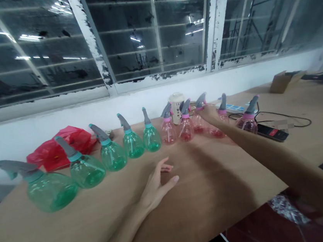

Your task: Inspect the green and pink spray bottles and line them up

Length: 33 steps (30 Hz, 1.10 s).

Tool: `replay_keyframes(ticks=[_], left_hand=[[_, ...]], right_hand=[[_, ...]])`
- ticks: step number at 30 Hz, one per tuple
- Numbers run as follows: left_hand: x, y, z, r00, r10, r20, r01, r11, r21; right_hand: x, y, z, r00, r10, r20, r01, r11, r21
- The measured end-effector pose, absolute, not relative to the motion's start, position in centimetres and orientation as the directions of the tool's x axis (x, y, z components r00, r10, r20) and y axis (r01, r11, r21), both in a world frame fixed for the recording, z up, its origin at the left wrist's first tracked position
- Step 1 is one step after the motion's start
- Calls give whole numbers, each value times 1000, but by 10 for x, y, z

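Several spray bottles stand in a curved row on the table, each with a grey trigger head. The clear green ones are on the left, among them a green spray bottle at the row's middle. Pink ones continue to the right, including a pink spray bottle beside the green group. My right hand reaches over the table and closes around the neck of the middle pink spray bottle; its fingertips are partly hidden. Over the bare tabletop in front of the row, my left hand holds nothing, with thumb and fingers apart.
Behind the bottles are a red plastic bag and a pale printed cup. A power strip, a black cable and a phone lie right. Farther back sits a cardboard box. A white wall with windows borders the table.
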State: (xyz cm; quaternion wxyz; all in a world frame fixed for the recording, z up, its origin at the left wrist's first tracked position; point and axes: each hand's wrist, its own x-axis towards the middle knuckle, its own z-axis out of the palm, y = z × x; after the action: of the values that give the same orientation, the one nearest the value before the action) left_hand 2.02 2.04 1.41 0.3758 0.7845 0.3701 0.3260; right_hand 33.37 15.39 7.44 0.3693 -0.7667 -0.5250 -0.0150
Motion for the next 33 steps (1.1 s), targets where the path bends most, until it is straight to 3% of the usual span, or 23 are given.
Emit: replay_keyframes(ticks=[8, 13, 18, 21, 26, 30, 33], left_hand=[[20, 21, 12, 514, 823, 241, 341, -454, 823], [21, 22, 11, 502, 827, 255, 337, -458, 823], [21, 22, 11, 475, 813, 337, 305, -511, 803], [22, 22, 11, 458, 806, 375, 320, -543, 777], [27, 15, 13, 435, 804, 406, 332, -562, 758], [34, 5, 16, 486, 808, 334, 366, -535, 761], [37, 1, 17, 489, 790, 369, 353, -566, 745]], right_hand=[[334, 143, 106, 483, 705, 519, 815, -146, -560], [330, 110, 133, 436, 626, 646, 842, -32, -538], [312, 43, 138, 362, 626, 691, 863, 55, -502], [291, 5, 120, 276, 703, 656, 855, 132, -501], [249, -23, 81, 81, 902, 423, 793, 199, -576], [223, -25, 70, 4, 924, 382, 752, 249, -610], [213, -26, 69, -21, 918, 395, 740, 280, -611]])
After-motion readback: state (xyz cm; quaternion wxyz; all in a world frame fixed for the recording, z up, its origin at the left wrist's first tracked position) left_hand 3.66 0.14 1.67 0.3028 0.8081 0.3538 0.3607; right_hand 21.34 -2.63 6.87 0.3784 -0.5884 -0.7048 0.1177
